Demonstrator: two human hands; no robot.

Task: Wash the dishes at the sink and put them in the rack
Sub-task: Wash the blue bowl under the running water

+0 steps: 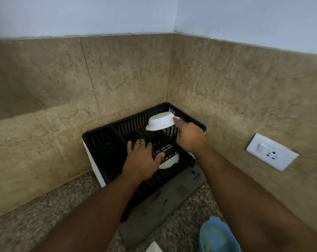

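Note:
A black slatted dish rack (103, 140) sits in the corner of the counter against the stone wall. My right hand (189, 136) holds a white bowl (160, 121) upside down by its rim, tilted, over the rack's back right part. A second white bowl (169, 161) lies in the rack near its front right side. My left hand (142, 160) rests spread over the rack's middle, its thumb touching that second bowl, fingers apart and holding nothing.
A grey drain mat (159, 202) lies under and in front of the rack. A blue plastic tub (216, 235) stands at the bottom right. A white wall socket (271, 151) is on the right wall. A speckled granite counter (45, 215) spreads left.

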